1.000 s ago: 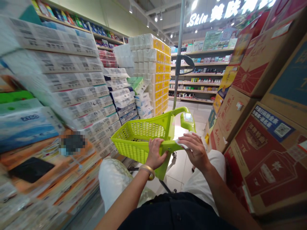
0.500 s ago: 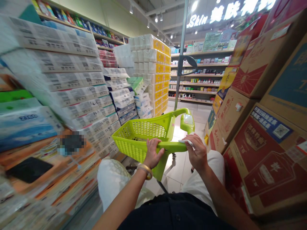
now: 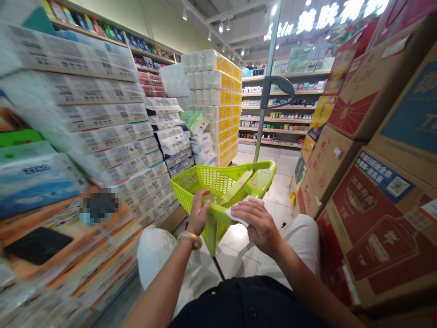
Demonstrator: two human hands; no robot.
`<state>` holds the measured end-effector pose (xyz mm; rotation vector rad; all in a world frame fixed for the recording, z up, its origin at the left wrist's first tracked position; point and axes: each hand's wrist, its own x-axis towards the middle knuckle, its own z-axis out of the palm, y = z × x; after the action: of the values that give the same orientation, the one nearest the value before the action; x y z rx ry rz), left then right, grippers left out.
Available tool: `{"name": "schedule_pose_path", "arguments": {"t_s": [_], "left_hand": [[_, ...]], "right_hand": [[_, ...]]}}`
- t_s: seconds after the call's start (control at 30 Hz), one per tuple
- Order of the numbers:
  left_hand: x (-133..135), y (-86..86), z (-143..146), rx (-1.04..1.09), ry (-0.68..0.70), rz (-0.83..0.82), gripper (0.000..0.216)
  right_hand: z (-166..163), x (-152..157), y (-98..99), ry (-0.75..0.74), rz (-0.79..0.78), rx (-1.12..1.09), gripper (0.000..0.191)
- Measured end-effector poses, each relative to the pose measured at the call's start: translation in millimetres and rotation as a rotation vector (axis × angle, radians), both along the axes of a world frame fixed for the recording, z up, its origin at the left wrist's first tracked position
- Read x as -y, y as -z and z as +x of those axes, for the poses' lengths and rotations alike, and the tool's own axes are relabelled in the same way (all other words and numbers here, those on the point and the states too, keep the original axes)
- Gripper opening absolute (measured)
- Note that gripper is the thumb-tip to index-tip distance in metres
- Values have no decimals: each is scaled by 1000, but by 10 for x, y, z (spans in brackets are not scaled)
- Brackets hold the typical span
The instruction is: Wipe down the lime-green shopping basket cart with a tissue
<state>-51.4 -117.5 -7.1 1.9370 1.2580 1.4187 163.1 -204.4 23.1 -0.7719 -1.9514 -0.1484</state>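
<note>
A lime-green plastic shopping cart point(image 3: 223, 177) stands in front of my knees, its basket perforated with small holes. My left hand point(image 3: 199, 213), with a gold bracelet above it, is closed over the near rim of the basket. In my right hand point(image 3: 257, 225) is a white tissue point(image 3: 243, 222), pressed flat under the fingers against the cart's near edge, to the right of my left hand. A grey pole point(image 3: 262, 132) with a dark loop-shaped handle point(image 3: 278, 92) rises from the cart's far side.
Wrapped paper packs point(image 3: 112, 116) are piled high on the left, where a black phone point(image 3: 39, 243) lies on orange packs. Cardboard cartons point(image 3: 375, 218) line the right side close to my knee. Stocked shelves point(image 3: 283, 119) stand behind the tiled floor point(image 3: 276, 184).
The cart has turned, and its pole has shifted right. My right hand has slid left along the edge with the tissue, which is now spread flatter. My left hand has moved slightly left.
</note>
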Motion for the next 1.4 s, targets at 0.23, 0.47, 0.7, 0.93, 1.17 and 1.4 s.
{"name": "schedule_pose_path", "arguments": {"t_s": [0.23,0.47,0.7,0.93,1.17,1.4], "left_hand": [[364,-779,250,-288,129,88,39],[480,-1050,597,-993,49,-44,42],[423,-897,759,-1110,-152,-59,29],[501,-873,638,-1106,-143,18,24],[627,-857,569,-1068,-138,56,28],[670,-848,497,-1047,-142,42,26]], "right_hand": [[396,-367,1,148,-38,-71,29],[210,-408,90,122,-68,-68,33],[337,-528,73,272,-78,-241,28],[178,-451,16,121,-93,-68,32],[379,-552,-110,297,-171,-175,27],[183,-545,-358,18,-344,15,27]]}}
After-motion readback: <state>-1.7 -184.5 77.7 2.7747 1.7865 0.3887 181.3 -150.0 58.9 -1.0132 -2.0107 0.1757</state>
